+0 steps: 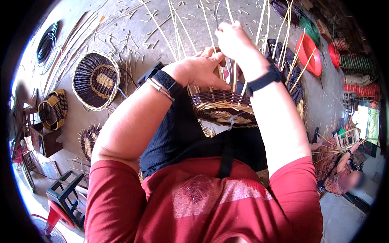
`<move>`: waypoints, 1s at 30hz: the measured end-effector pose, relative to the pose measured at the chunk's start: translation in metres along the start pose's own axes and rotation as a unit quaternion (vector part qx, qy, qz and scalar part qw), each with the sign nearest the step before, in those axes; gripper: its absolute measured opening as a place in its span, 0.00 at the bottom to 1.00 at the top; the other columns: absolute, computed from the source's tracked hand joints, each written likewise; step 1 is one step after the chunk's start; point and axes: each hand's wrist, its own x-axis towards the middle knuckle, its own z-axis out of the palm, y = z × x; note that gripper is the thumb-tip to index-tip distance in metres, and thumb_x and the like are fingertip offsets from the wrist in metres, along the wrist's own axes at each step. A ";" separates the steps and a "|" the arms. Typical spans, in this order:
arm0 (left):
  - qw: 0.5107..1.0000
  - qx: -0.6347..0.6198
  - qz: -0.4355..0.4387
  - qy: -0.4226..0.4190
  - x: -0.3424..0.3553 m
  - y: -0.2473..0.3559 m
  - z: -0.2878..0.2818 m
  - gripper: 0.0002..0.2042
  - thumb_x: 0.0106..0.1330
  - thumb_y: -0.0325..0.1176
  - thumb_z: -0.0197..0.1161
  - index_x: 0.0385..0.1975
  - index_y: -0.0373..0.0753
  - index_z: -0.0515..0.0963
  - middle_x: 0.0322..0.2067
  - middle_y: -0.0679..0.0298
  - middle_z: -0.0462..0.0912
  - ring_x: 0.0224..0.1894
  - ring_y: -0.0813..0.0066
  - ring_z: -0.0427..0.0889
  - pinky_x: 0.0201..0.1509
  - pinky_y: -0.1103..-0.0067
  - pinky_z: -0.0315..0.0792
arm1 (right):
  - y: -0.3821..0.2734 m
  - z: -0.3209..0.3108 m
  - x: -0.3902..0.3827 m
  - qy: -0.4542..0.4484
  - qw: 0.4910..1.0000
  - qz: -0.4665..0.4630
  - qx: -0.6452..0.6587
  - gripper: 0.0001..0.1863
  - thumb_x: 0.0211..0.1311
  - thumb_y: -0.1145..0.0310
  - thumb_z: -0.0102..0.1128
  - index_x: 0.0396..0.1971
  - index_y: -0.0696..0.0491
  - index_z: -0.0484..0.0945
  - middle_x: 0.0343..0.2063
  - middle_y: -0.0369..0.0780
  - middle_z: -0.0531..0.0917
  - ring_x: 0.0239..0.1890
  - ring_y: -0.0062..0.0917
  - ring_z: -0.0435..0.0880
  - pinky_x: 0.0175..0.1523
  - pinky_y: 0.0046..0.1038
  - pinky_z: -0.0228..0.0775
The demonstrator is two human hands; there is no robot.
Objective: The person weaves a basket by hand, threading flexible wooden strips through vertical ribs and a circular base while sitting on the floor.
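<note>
A half-woven basket [223, 97] of dark brown and pale strands rests on its side between my thighs. Long pale stakes [177, 38] fan out from it, away from me. My left hand [201, 69] is closed round some of these stakes just beyond the woven wall, its thumb stretched toward the weave. Farther out and to the right, my right hand [235, 39] is closed in a pinch on a thin dark strand [217, 14], which curves up out of view. The fingertips of both hands are partly hidden.
A finished-looking dark basket [96, 81] lies left, near a yellow-and-black basket [53, 109]. Cane offcuts [121, 46] litter the floor. An orange-red bowl-shaped thing [308, 54] is at right. Another person [338, 166] at far right handles a pale frame. A dark stool [67, 192] stands lower left.
</note>
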 end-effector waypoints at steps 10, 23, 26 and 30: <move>0.995 -0.067 -0.032 -0.071 0.005 -0.016 0.001 0.57 0.48 0.67 0.75 0.73 0.35 0.59 0.68 0.41 0.56 0.70 0.39 0.66 0.75 0.62 0.65 | -0.069 -0.050 -0.114 0.310 0.806 0.301 0.405 0.38 0.73 0.71 0.56 0.77 0.52 0.49 0.56 0.56 0.80 0.42 0.41 0.87 0.45 0.37 0.82; 0.967 0.168 0.050 0.186 0.009 -0.001 0.031 0.26 0.71 0.64 0.52 0.56 0.54 0.79 0.52 0.56 0.81 0.62 0.53 0.74 0.65 0.57 0.72 | -0.075 -0.001 -0.208 0.322 0.392 0.023 0.862 0.16 0.82 0.63 0.47 0.47 0.57 0.81 0.18 0.25 0.67 0.18 0.11 0.62 0.30 0.20 0.59; 0.978 0.001 -0.108 0.180 0.020 0.024 0.032 0.32 0.68 0.63 0.57 0.60 0.44 0.75 0.64 0.53 0.69 0.65 0.55 0.71 0.67 0.51 0.63 | -0.060 0.088 -0.201 0.364 0.169 0.077 0.913 0.17 0.82 0.60 0.44 0.46 0.56 0.79 0.15 0.26 0.59 0.16 0.14 0.55 0.28 0.23 0.55; 0.889 0.101 0.009 0.446 0.021 0.024 0.043 0.31 0.61 0.48 0.70 0.64 0.47 0.73 0.68 0.53 0.65 0.69 0.50 0.65 0.72 0.51 0.53 | -0.059 0.083 -0.185 0.361 0.142 0.150 0.909 0.16 0.82 0.62 0.44 0.44 0.55 0.80 0.16 0.26 0.56 0.16 0.15 0.53 0.27 0.23 0.52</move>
